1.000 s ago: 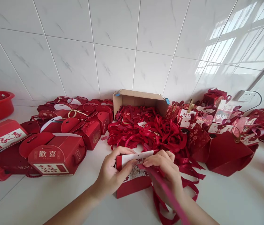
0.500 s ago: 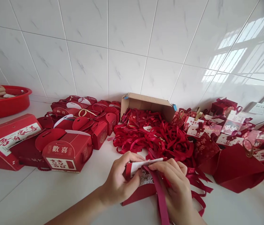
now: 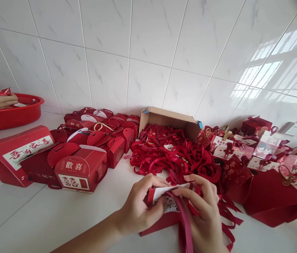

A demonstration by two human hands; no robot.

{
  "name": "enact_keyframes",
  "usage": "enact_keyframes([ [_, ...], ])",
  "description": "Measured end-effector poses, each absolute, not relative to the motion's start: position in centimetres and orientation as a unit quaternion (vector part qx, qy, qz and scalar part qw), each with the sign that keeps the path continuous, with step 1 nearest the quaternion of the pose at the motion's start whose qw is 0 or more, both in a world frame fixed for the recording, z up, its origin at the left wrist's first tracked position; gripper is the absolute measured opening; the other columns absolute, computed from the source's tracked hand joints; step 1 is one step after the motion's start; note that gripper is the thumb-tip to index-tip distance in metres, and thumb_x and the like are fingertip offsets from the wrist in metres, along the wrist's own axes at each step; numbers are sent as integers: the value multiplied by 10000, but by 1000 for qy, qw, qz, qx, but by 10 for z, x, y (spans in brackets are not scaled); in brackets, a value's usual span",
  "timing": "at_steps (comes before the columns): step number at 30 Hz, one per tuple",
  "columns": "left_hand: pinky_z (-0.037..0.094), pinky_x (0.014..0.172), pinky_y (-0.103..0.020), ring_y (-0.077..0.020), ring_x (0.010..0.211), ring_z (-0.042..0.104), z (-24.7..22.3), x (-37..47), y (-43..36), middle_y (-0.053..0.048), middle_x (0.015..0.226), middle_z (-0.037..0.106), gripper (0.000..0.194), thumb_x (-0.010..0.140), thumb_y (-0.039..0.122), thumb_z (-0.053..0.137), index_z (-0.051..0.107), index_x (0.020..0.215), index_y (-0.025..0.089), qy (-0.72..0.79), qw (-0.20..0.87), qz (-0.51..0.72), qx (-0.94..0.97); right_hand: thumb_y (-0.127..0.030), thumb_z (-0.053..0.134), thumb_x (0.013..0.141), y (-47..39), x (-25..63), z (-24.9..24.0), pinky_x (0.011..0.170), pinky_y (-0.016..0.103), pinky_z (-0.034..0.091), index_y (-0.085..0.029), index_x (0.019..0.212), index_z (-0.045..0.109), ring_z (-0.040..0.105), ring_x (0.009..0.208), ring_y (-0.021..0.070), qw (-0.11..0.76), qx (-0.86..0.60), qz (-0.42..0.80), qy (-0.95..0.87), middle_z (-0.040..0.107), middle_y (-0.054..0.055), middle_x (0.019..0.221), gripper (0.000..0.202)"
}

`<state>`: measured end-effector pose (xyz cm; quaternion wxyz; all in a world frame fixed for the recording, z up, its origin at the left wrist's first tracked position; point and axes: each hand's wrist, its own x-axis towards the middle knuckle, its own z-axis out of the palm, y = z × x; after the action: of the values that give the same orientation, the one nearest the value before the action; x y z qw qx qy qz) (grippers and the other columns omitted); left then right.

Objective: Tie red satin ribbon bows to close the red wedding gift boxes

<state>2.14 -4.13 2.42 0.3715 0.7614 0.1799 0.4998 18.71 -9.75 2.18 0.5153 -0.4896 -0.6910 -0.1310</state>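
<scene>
The left hand clasped a red gift box by its upper side, over the white desk, while the right hand pinched a magenta ribbon at the top edge. Fitting the ribbon there appeared the step in hand — the next move seemingly called for a steady left grip and careful right fingertips. Loose red ribbons lay beyond.
</scene>
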Motion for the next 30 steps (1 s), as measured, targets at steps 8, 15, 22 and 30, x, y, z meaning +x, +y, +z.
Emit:
enact_keyframes([
  [8, 532, 737, -286, -192, 818, 662, 23, 22, -41, -89, 925, 679, 208, 755, 94, 578, 595, 951, 161, 168, 369, 507, 761, -189, 603, 835, -97, 191, 26, 920, 488, 287, -252, 856, 676, 392, 1195, 328, 501, -494, -86, -705, 446, 71, 1342, 100],
  [15, 538, 750, -296, -193, 848, 664, 19, 22, -39, -99, 948, 675, 211, 779, 104, 574, 587, 983, 157, 148, 358, 514, 765, -327, 626, 843, -97, 193, 23, 1008, 603, 289, -258, 816, 711, 304, 1324, 376, 530, -509, 29, -678, 406, 62, 1438, 113],
  [22, 540, 781, -292, -185, 880, 664, 17, 23, -39, -80, 946, 678, 242, 773, 81, 586, 571, 993, 178, 137, 327, 529, 771, -266, 682, 798, -98, 195, 23, 929, 546, 464, -275, 864, 752, 436, 1261, 375, 591, -477, 60, -648, 487, 89, 1371, 96],
  [30, 527, 757, -278, -168, 832, 660, 19, 23, -40, -78, 923, 702, 217, 772, 62, 578, 580, 952, 182, 116, 290, 542, 780, -196, 666, 807, -93, 190, 18, 921, 446, 472, -226, 1149, 544, 480, 1226, 305, 617, -437, 101, -646, 502, 141, 1304, 364],
])
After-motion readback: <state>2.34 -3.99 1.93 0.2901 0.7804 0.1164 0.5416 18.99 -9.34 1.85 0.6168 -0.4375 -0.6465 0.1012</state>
